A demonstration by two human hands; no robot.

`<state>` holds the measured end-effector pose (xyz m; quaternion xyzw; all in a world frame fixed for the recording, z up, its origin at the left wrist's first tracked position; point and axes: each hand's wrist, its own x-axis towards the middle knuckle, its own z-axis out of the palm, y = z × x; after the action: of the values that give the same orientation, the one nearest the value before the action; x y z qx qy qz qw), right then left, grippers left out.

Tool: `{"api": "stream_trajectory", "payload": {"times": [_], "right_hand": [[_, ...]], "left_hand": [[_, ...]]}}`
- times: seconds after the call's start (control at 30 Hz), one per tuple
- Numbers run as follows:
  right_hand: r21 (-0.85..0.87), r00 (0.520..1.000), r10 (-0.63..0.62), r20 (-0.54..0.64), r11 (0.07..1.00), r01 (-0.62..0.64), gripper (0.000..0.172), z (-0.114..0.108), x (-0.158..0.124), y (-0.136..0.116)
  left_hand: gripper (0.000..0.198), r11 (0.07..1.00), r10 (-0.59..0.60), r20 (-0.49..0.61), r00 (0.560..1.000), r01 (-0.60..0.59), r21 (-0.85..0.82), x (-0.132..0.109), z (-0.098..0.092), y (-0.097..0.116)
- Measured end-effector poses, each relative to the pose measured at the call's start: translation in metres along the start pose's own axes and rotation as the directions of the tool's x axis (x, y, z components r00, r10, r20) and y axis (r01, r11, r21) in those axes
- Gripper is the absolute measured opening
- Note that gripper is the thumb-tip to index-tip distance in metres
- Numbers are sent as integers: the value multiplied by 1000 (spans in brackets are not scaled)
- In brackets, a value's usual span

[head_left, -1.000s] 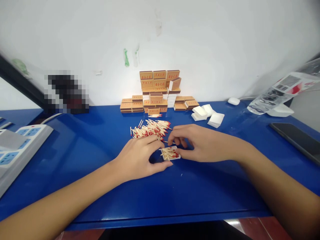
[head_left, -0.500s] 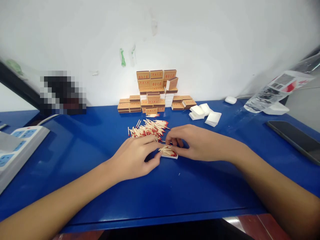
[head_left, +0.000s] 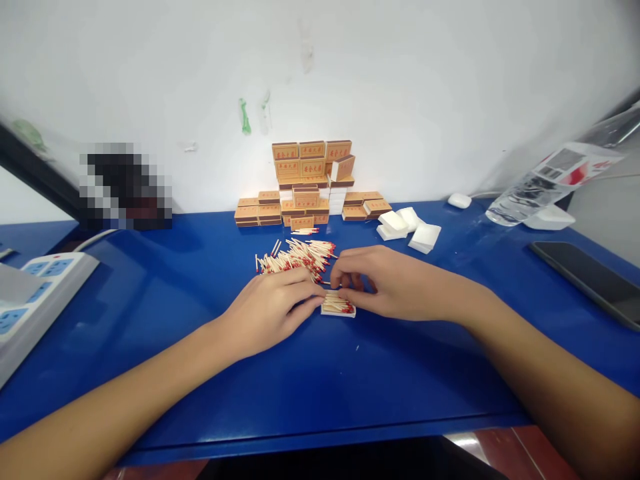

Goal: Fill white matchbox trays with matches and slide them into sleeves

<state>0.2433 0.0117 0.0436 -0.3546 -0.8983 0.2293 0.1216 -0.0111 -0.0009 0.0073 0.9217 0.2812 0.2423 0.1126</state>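
Note:
A small white matchbox tray (head_left: 339, 314) lies on the blue table, filled with red-tipped matchsticks (head_left: 336, 303) mostly pointing right. At its left end is my left hand (head_left: 277, 303), thumb and forefinger closed together on the tray's edge. My right hand (head_left: 380, 283) comes in from the right with its fingers curled; its thumb tip touches the matchsticks at the tray's far side. Just behind the hands spreads a loose pile of matchsticks (head_left: 300, 257), partly covered by my left fingers.
Stacked matchboxes (head_left: 313, 167) stand against the wall. White empty trays (head_left: 425, 237) lie right of them. Farther right are a white case (head_left: 459, 200), a tilted plastic bottle (head_left: 520, 197) and a black phone (head_left: 590, 277). A power strip (head_left: 50, 287) sits at the left.
My left thumb has moved up against the forefinger, showing more of the tray's left end. The matchsticks in the tray lie more evenly. My right hand has barely shifted.

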Motion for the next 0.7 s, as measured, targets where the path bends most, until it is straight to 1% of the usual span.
{"api": "stream_trajectory", "payload": {"times": [0.13,0.23,0.3,0.4,0.57,0.7], "right_hand": [[11,1000,-14,21,1000,14,6,0,0,-3],[9,999,-23,22,1000,23,6,0,0,-5],[13,1000,-24,18,1000,24,7,-1,0,-7],[18,999,-26,24,1000,26,3,0,0,-9],[44,999,-16,38,999,15,13,0,-1,-8],[81,998,-39,49,996,35,11,0,-1,-7]], "left_hand": [[16,1000,-19,-8,1000,18,-16,0,-1,0],[15,998,-70,-17,997,70,7,0,-2,3],[14,995,-99,-5,995,99,22,0,-3,5],[11,992,-119,15,993,118,31,1,-4,6],[9,996,-91,15,996,91,10,1,-4,5],[9,998,-67,12,998,67,-1,1,-3,3]]}}
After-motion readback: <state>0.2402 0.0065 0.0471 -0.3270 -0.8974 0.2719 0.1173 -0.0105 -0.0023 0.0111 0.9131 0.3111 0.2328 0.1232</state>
